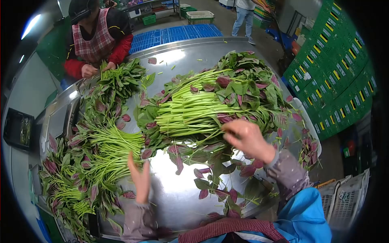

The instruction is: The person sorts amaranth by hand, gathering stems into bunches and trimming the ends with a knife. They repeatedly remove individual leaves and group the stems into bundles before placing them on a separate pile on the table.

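Note:
A large pile of red-and-green amaranth lies across the middle of the steel table, cut stems facing left. At its lower edge is my right hand, with thumb and fingertips pinched together; whatever is between them is too small to make out. My left hand is held above the table with thumb and fingers apart and nothing in it. Just beyond it, a looser heap of amaranth spreads down the left side, its stems pointing right. Loose leaves lie scattered below the pile.
Across the steel table, a person in a checked apron holds amaranth stems. Blue crates stand behind the far edge. Green crates are stacked at right, and a white tub with leaves sits beside the table. Another person stands farther back.

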A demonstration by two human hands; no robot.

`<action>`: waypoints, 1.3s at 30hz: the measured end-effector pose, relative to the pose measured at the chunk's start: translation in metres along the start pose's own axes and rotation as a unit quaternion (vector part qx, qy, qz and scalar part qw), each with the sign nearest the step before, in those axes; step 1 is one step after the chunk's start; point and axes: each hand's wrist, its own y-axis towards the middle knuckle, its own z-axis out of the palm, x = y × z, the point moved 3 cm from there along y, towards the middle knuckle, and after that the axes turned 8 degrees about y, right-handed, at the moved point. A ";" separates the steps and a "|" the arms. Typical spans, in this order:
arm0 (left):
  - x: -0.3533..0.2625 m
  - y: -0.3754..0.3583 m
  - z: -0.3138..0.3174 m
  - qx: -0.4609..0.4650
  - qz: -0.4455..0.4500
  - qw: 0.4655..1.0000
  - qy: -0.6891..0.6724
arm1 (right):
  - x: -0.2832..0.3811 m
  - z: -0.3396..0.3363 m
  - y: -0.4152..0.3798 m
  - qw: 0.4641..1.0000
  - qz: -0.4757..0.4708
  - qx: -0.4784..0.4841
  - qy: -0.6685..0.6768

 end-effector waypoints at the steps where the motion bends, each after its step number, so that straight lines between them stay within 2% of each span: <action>1: -0.002 -0.018 0.002 0.032 -0.004 0.999 -0.010 | -0.011 -0.007 0.013 1.000 -0.016 -0.023 -0.011; 2: -0.001 -0.037 0.003 0.064 -0.006 0.998 -0.021 | -0.017 -0.018 0.027 0.999 0.022 -0.029 -0.005; 5: 0.021 -0.097 0.021 0.165 -0.126 0.970 -0.125 | -0.046 -0.038 0.077 0.997 0.002 -0.047 -0.053; 6: 0.031 -0.117 0.026 0.190 -0.147 0.963 -0.121 | -0.056 -0.041 0.095 0.996 0.002 -0.031 -0.084; 8: 0.047 -0.142 0.034 0.193 -0.115 0.972 -0.069 | -0.083 -0.035 0.130 0.993 -0.007 -0.015 -0.115; 10: 0.037 -0.142 0.031 0.167 -0.094 0.980 -0.042 | -0.115 -0.018 0.156 0.975 0.001 0.069 -0.209; 11: 0.035 -0.140 0.031 0.149 -0.077 0.985 -0.028 | -0.126 -0.012 0.164 0.975 -0.006 0.070 -0.211; 12: 0.040 -0.140 0.034 0.144 -0.077 0.986 -0.032 | -0.136 -0.003 0.171 0.959 0.023 0.146 -0.242; 14: 0.042 -0.144 0.035 0.071 0.128 0.985 0.087 | -0.155 0.018 0.182 0.922 0.073 0.275 -0.264; 15: 0.043 -0.142 0.037 0.068 0.125 0.986 0.087 | -0.168 0.026 0.187 0.921 0.069 0.278 -0.263; 18: 0.038 -0.142 0.035 0.075 0.111 0.987 0.092 | -0.196 0.039 0.189 0.918 0.098 0.362 -0.131; 22: 0.032 -0.138 0.034 0.074 0.113 0.986 0.093 | -0.165 0.024 0.195 0.883 0.138 0.423 -0.149; 25: 0.025 -0.137 0.031 0.073 0.114 0.986 0.096 | -0.170 0.023 0.200 0.880 0.120 0.447 -0.105; 26: 0.022 -0.136 0.030 0.076 0.111 0.987 0.093 | -0.175 0.024 0.198 0.879 0.143 0.452 -0.044; 29: 0.018 -0.135 0.030 0.082 0.093 0.987 0.100 | -0.166 0.020 0.195 0.892 0.130 0.431 -0.039; 30: 0.018 -0.135 0.031 0.081 0.093 0.987 0.099 | -0.171 0.019 0.192 0.904 0.089 0.417 -0.035; 33: 0.019 -0.136 0.032 0.075 0.106 0.987 0.098 | -0.176 0.009 0.189 0.921 0.048 0.382 -0.058; 34: 0.018 -0.136 0.032 0.078 0.099 0.987 0.096 | -0.172 0.005 0.189 0.911 0.097 0.397 -0.054; 35: 0.018 -0.135 0.033 0.081 0.094 0.988 0.094 | -0.171 0.009 0.191 0.911 0.098 0.397 -0.054; 38: 0.016 -0.135 0.032 0.082 0.093 0.987 0.099 | -0.167 0.028 0.193 0.865 0.114 0.427 -0.238; 39: 0.016 -0.135 0.031 0.083 0.094 0.987 0.100 | -0.167 0.029 0.190 0.866 0.115 0.425 -0.236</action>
